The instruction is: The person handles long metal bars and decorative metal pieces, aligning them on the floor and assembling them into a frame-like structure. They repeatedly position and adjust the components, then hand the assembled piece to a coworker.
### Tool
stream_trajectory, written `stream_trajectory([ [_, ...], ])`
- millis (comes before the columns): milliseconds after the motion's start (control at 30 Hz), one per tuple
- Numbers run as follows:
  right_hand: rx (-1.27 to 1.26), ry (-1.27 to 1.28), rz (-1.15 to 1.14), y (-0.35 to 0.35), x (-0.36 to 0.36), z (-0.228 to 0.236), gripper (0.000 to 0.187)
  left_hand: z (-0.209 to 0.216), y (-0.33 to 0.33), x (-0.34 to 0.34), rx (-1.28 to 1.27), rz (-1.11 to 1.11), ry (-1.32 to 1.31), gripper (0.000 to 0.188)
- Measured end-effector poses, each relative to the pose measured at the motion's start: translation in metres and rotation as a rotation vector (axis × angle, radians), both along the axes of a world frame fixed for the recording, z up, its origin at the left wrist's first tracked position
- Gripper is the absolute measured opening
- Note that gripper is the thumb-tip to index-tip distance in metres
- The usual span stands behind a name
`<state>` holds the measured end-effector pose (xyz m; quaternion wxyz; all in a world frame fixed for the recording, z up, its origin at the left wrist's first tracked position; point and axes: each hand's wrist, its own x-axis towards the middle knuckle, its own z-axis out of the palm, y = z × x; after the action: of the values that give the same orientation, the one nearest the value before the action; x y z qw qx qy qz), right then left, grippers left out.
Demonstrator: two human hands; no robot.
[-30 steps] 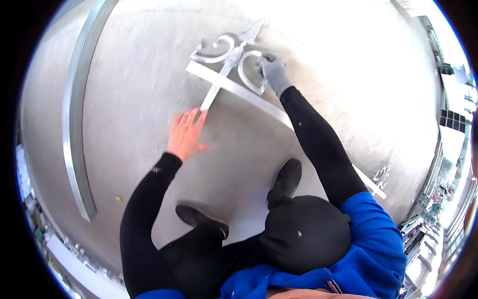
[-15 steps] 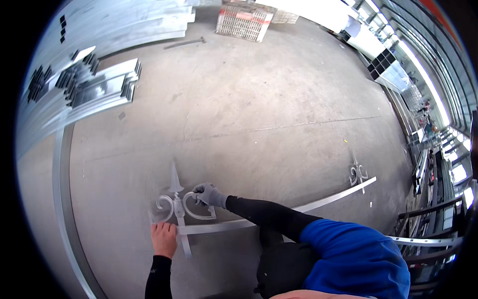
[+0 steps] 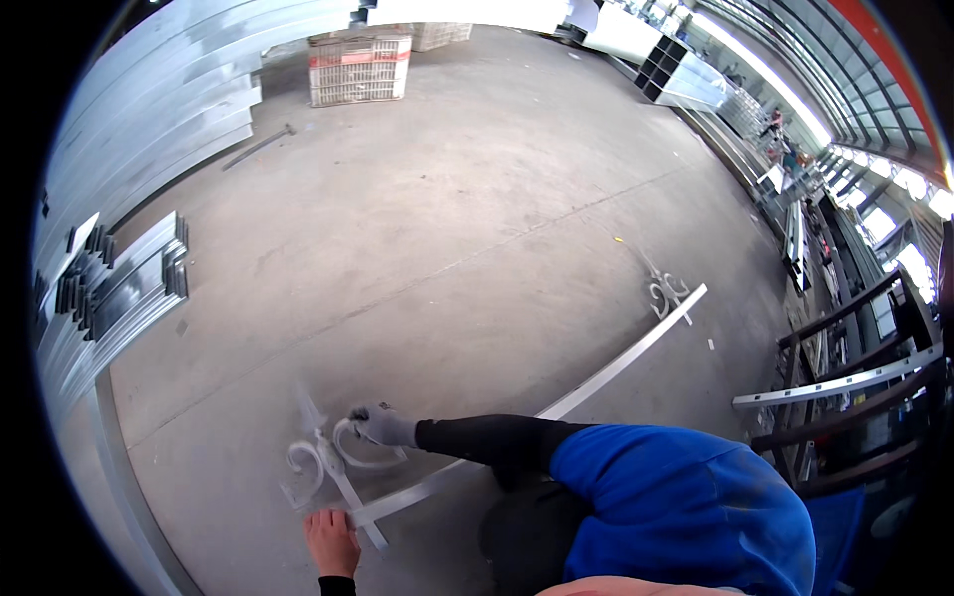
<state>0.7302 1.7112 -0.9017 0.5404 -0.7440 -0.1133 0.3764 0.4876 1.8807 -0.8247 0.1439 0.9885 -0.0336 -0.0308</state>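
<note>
A grey spear-topped ornament point(image 3: 328, 459) with curled scrolls lies on the floor at the lower left, its stem crossing the end of a long flat metal bar point(image 3: 596, 381). My right hand point(image 3: 386, 425), in a grey glove, closes on the right-hand scroll near its upper curl. Bare and closed, my left hand point(image 3: 333, 543) has its fingers over the bar's left end beside the stem; its fingertips are partly hidden. A second scrolled ornament point(image 3: 668, 290) lies at the bar's far right end.
Stacked metal profiles point(image 3: 129, 268) lie at the left, with a long rail point(image 3: 149, 507) below them. A hammer point(image 3: 260, 147) and a plastic crate point(image 3: 359, 72) are farther back. Dark metal racks point(image 3: 845, 397) stand at the right, and square tubes point(image 3: 686, 77) at the back right.
My view has turned, so the bar now slants more steeply and the floor items have shifted leftward. Both hands keep their places on the bar and the scroll.
</note>
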Motion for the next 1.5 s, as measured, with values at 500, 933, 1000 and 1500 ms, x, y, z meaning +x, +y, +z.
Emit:
stream_trajectory([
  [500, 0.388, 0.339, -0.431, 0.001, 0.087, 0.017, 0.016, -0.008, -0.035, -0.002, 0.001, 0.091, 0.049, 0.043],
  [933, 0.638, 0.592, -0.711, -0.038, 0.077, 0.028, 0.028, -0.002, -0.041, 0.000, -0.076, 0.156, 0.305, 0.035],
  [1000, 0.537, 0.650, -0.579, -0.033, 0.060, 0.013, 0.036, -0.003, -0.037, 0.003, -0.031, 0.051, 0.145, 0.044],
  [1500, 0.450, 0.583, -0.519, -0.018, 0.062, 0.039, 0.022, -0.004, -0.039, -0.012, -0.117, 0.023, 0.172, 0.066],
])
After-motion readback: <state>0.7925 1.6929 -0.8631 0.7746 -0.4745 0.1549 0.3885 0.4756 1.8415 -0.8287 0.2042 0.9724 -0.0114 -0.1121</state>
